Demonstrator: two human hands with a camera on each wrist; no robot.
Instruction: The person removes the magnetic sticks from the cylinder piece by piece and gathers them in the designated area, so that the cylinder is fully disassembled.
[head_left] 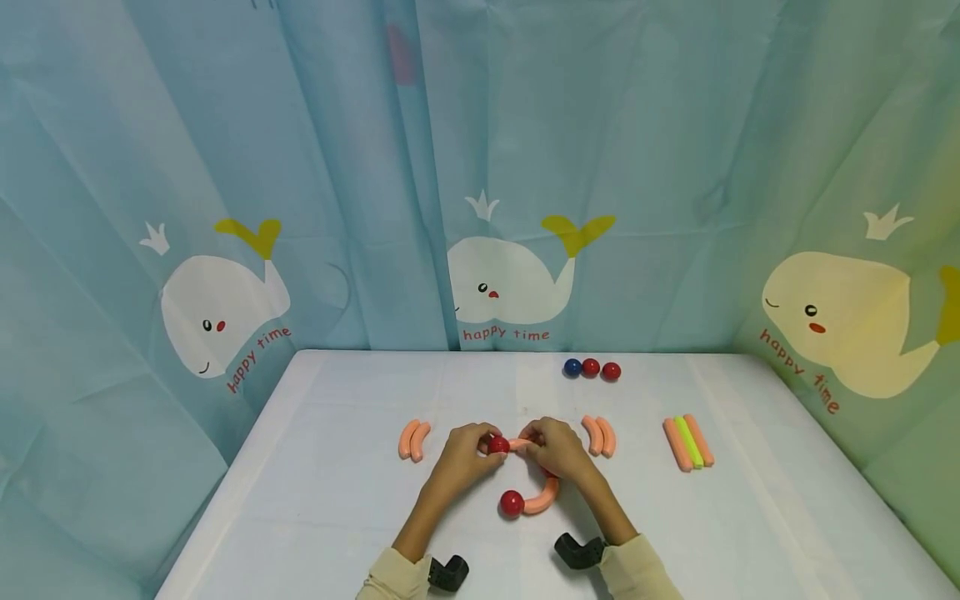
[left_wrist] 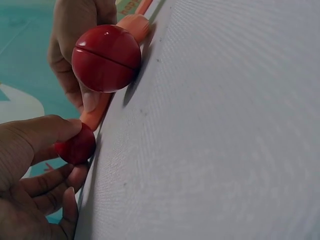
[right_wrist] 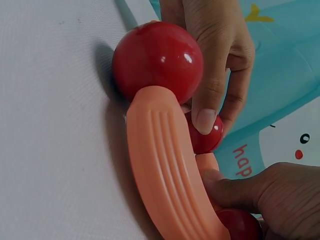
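Note:
In the head view my left hand point(head_left: 463, 454) pinches a red ball point(head_left: 498, 446) between thumb and fingers. My right hand point(head_left: 558, 450) grips a salmon-coloured rod point(head_left: 517, 444) whose left end meets that ball. A curved salmon rod point(head_left: 543, 501) runs from beneath the right hand to another red ball point(head_left: 512, 503) nearer me. Between the two rods, a further red ball point(right_wrist: 240, 224) shows in the right wrist view, partly covered by the right hand. The left wrist view shows the left fingers around the pinched ball point(left_wrist: 76, 146), just above the white surface.
Two curved salmon rods point(head_left: 414, 440) lie left of the hands, and two more point(head_left: 598, 436) to the right. Farther right are straight salmon rods and a green one point(head_left: 688, 442). One blue ball point(head_left: 572, 368) and two red balls point(head_left: 591, 367) sit at the table's back edge.

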